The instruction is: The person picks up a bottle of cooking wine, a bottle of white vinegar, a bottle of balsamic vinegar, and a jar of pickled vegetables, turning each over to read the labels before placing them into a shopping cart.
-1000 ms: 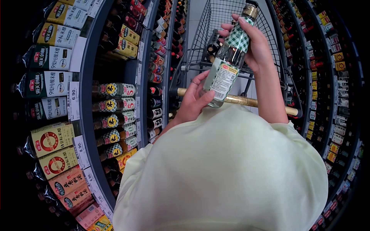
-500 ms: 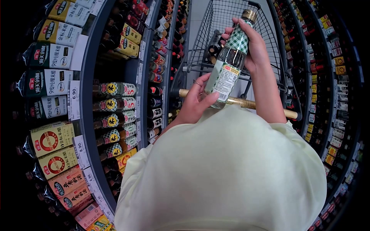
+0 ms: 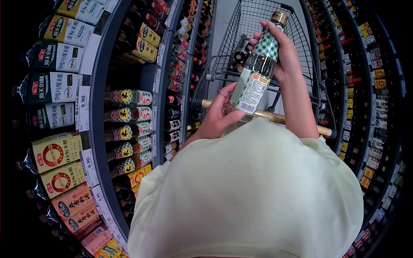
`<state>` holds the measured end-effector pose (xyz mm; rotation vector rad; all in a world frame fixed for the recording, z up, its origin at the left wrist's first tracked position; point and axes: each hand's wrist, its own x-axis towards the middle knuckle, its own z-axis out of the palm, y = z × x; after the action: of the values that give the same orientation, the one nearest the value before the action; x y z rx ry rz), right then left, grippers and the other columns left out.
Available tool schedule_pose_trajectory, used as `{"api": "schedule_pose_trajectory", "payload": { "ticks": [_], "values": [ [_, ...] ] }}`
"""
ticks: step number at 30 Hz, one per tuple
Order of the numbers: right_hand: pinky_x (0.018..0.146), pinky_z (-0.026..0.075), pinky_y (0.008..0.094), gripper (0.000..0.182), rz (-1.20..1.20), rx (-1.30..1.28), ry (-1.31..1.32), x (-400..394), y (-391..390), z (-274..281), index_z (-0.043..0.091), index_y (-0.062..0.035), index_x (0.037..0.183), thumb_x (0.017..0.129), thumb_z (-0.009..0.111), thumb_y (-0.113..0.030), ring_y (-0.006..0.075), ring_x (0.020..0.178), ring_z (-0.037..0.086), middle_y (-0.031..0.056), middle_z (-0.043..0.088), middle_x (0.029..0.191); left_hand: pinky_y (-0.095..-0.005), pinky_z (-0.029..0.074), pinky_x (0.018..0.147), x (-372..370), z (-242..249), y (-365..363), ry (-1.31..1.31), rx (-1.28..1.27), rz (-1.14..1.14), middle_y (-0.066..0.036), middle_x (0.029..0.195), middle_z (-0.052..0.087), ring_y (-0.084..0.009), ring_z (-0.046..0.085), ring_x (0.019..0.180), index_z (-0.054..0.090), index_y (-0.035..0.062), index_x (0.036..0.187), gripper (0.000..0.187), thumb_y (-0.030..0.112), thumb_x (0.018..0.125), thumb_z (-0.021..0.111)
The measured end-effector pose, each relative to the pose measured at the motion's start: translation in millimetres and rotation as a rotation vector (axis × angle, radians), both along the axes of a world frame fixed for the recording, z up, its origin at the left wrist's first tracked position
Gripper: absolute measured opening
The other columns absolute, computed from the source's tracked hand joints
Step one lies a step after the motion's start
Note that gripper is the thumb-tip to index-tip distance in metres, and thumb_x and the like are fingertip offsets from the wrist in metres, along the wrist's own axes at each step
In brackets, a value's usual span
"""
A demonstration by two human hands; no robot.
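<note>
A clear glass vinegar bottle point(image 3: 254, 86), with a gold cap, a green-and-white checked neck wrap and a printed back label with a barcode, is held tilted above the cart handle. My right hand point(image 3: 285, 53) wraps round its neck, the thumb near the cap. Lower down, my left hand point(image 3: 220, 114) grips the base, with the thumb on the front and a ring on one finger. The label faces me. Bottles with matching checked necks point(image 3: 124, 115) lie in view on the left shelf.
A wire shopping cart point(image 3: 241, 21) stands in front of me, its handle point(image 3: 322, 130) just below the bottle, with dark bottles point(image 3: 238, 60) inside. Shelves of bottles line both sides; price tags point(image 3: 83, 108) run along the left shelf edge. More bottles fill the right shelves point(image 3: 374, 129).
Both hands keep their hold on the bottle, which has barely moved. The view has shifted very slightly, so the left shelf and the cart sit a little differently.
</note>
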<state>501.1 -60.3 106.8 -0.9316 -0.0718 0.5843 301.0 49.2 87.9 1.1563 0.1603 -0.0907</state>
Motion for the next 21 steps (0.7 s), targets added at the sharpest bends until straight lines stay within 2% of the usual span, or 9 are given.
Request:
{"api": "schedule_pose_trajectory", "payload": {
  "ticks": [14,16,21],
  "values": [
    [0.072,0.058,0.0362,0.035,0.007,0.038,-0.004,1.0,-5.7,-2.5,0.050,-0.0032,0.121,0.095,0.054,-0.026,0.0204,0.079,0.066,0.0102,0.063,0.087,-0.0329,0.035,0.104,0.6,-2.5,-5.9,-0.001,-0.031,0.013,-0.014,0.134,0.043,-0.0177,0.046,0.122,0.023,-0.0015,0.144,0.068,0.013,0.090,0.061],
    [0.070,0.059,0.0375,0.040,0.006,0.091,-0.007,1.8,-7.5,-4.4,0.051,-0.0016,0.119,0.090,0.063,-0.027,0.0224,0.079,0.068,0.0124,0.064,0.088,-0.0329,0.035,0.104,1.0,-2.5,-7.1,0.003,-0.041,0.015,-0.014,0.135,0.043,-0.0177,0.046,0.122,0.023,-0.0015,0.144,0.067,0.013,0.091,0.060],
    [0.070,0.059,0.0378,0.040,-0.004,0.116,-0.007,2.3,-10.4,-4.7,0.051,-0.0018,0.120,0.090,0.062,-0.027,0.0219,0.077,0.068,0.0114,0.064,0.087,-0.0322,0.036,0.104,1.5,-5.3,-7.8,0.000,-0.033,0.023,-0.015,0.137,0.043,-0.0179,0.046,0.123,0.025,-0.0017,0.144,0.063,0.014,0.092,0.058]
  ]
}}
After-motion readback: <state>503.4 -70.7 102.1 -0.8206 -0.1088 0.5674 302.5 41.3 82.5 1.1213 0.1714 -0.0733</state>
